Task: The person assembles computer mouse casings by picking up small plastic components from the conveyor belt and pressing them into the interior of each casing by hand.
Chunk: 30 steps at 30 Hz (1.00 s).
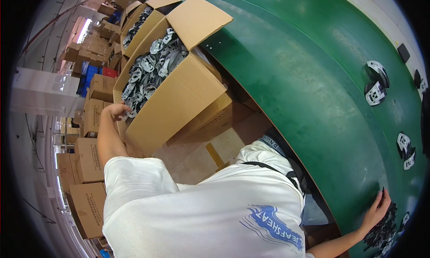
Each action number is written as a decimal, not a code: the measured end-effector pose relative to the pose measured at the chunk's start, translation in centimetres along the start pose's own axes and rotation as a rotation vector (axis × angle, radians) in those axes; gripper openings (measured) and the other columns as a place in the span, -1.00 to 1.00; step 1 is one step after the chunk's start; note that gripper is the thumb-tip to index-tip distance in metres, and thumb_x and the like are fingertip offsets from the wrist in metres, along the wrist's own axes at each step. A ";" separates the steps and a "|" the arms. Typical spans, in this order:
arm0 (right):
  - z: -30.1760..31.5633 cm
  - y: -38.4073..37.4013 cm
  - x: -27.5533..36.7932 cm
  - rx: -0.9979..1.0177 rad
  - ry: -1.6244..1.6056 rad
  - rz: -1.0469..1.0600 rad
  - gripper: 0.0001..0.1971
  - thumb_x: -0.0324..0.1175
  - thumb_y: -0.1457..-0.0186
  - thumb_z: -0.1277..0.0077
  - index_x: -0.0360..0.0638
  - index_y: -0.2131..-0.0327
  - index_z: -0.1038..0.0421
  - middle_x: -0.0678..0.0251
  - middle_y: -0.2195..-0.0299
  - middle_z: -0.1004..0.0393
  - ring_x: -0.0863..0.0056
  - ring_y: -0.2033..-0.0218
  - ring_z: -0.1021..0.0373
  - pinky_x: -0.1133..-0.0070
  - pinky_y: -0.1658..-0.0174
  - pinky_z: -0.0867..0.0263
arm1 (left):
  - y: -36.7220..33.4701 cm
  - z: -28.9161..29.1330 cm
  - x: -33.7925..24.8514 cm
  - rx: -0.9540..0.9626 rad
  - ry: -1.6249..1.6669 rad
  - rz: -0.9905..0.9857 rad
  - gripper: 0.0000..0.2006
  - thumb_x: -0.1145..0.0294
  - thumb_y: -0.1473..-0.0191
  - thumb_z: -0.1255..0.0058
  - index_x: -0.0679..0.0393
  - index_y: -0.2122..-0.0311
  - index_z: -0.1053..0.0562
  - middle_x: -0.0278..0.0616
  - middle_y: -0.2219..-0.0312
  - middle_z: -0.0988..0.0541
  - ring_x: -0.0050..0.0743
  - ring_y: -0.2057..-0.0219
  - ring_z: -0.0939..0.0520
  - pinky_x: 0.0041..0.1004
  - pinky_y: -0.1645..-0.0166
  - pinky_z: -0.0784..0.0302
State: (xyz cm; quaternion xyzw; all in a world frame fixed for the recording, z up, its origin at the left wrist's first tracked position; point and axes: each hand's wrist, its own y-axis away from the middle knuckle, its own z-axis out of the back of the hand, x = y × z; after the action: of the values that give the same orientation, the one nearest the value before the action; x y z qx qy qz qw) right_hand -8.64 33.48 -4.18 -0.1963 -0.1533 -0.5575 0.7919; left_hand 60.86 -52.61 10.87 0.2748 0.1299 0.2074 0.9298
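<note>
My left hand point(117, 111) is at the near left corner of an open cardboard box point(177, 108), its fingers closing on one of the plastic parts at the edge of the heap. Grey-and-black moulded plastic parts point(150, 70) fill this box. Far to the right, my right hand point(377, 209) is above a green table point(286, 74), thumb and fingers pinched on a small black piece too small to name. Just beneath that hand lies a pile of small black parts point(381, 229), partly hidden by it.
Behind the first box stands another open box point(142, 27) of similar parts. White-and-black assembled parts point(376, 93) lie along the table's far side, with another pair point(405, 150) closer. Stacked closed cartons point(88, 208) line the left. A dark flat object point(403, 53) rests at the far edge.
</note>
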 end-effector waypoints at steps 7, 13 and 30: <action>-2.7 2.9 -0.6 -0.080 -0.427 -0.156 -0.71 -0.53 -0.34 -0.09 -0.30 -0.10 -0.55 0.18 0.05 -0.59 0.39 0.03 -0.52 0.51 -0.12 -0.40 | -0.9 2.6 -18.8 -0.594 0.016 -1.076 -0.49 0.42 -0.24 -0.04 0.23 -0.30 -0.43 0.06 -0.12 -0.59 -0.18 -0.16 -0.61 -0.28 -0.26 -0.50; 1.0 4.3 8.3 -0.091 -0.147 -0.043 -0.77 -0.56 -0.25 -0.16 -0.26 0.03 -0.64 0.11 0.14 -0.64 0.26 0.17 -0.59 0.48 0.03 -0.48 | 20.8 -29.7 -41.4 -0.123 0.011 -1.827 -0.56 0.48 -0.31 -0.02 0.18 -0.28 -0.47 -0.06 -0.13 -0.61 -0.24 -0.15 -0.61 -0.30 -0.29 -0.46; -0.2 9.6 11.7 -0.251 -0.354 -0.087 -0.72 -0.54 -0.20 -0.27 -0.26 0.00 -0.62 0.20 0.25 -0.68 0.40 0.32 -0.61 0.53 0.16 -0.52 | 45.9 -58.9 -46.4 0.728 0.344 -1.633 -0.30 0.10 -0.24 -0.29 0.17 -0.37 -0.31 0.08 -0.23 -0.32 -0.11 -0.25 -0.44 -0.20 -0.29 -0.43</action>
State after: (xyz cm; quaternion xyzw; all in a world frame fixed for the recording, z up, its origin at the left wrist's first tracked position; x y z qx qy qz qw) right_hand 4.32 26.61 -0.30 -0.3814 -0.2276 -0.5629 0.6971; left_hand -15.35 -11.83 -5.32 0.3393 0.4785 -0.5313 0.6112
